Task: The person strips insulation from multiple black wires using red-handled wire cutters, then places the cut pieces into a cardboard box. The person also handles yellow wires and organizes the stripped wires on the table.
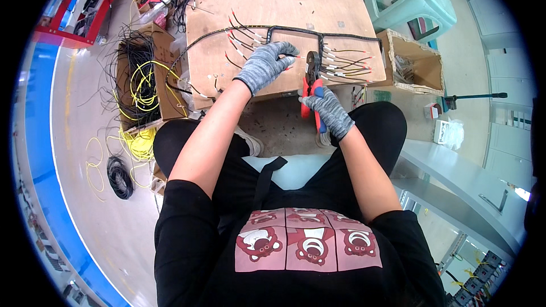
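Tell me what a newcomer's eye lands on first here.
At centre, two grey-gloved hands work on a wooden board: the right hand grips red-and-blue-handled pliers, the left hand pinches a wire by the black wire harness. Left of the board, a cardboard box spills black and yellow wires.

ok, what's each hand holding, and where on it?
Right hand grips the pliers by the red and blue handles, jaws up at the harness. Left hand pinches a wire end by the jaws; the exact hold is too small to tell.

wire harness [296, 31] on plywood board [273, 5]
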Motion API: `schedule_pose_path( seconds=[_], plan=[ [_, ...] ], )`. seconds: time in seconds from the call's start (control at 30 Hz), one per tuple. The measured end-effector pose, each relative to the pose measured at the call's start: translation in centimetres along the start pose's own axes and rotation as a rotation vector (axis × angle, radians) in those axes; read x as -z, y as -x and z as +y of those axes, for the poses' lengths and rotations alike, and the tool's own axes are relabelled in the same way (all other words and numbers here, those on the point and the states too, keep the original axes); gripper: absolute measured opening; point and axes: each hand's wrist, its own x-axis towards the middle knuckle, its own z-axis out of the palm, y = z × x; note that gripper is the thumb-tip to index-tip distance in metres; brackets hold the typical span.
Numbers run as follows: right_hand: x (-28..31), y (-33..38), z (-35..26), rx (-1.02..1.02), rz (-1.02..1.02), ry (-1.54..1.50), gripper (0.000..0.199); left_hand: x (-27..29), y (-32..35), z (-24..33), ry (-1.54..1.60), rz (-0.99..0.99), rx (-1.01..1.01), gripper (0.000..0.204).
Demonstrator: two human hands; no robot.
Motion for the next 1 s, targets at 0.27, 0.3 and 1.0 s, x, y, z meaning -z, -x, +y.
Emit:
schedule_pose_path(
  seconds=[0.27,0.3,1.0],
  plan=[
    [-0.2,0.3,-0.8,0.020,0.024,0.046,0.034,0.0,-0.1,0.5,-0.012,0.014,0.061,0.021],
    [-0.3,0.3,-0.8,0.022,0.029,0.044,0.034,0.0,0.0,0.4,-0.026,0.022,0.046,0.021],
    [-1.1,0.6,-2.5,0.030,0.015,0.070,0.039,-0.5,0.0,0.1,-0.110,0.055,0.010,0.022]
  ],
)
